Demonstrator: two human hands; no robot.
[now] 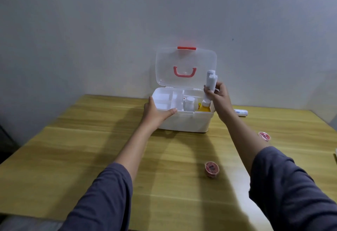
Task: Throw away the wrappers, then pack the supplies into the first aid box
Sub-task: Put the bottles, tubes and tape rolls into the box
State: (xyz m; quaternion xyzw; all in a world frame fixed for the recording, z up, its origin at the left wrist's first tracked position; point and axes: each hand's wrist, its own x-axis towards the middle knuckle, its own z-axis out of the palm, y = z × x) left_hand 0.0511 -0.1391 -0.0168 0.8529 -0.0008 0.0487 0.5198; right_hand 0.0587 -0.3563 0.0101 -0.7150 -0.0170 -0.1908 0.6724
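From the head view, one white plastic first aid box point(184, 121) stands open near the far edge of the wooden tabletop point(73, 148), its clear, rounded lid point(186, 66) upright against the wall, with one red clasp point(186, 48) on top and one red U-shaped handle point(184, 71) showing through it. Inside, a white divided tray point(166, 99) fills the left part; the right part holds one white capped bottle point(189, 104) and something yellow point(204, 108). The left hand point(155, 114) grips the box's front left corner, thumb along the rim, fingers curled over the edge. The right hand point(219, 97) has its fingers closed around a long white roll of bandage point(210, 86), held nearly upright with its lower end dipping into the box's right compartment. Three supplies lie loose on the tabletop: one white tube-like roll point(241, 112) just right of the box, and two small round red-topped containers point(211, 169) point(264, 136) nearer the right forearm.
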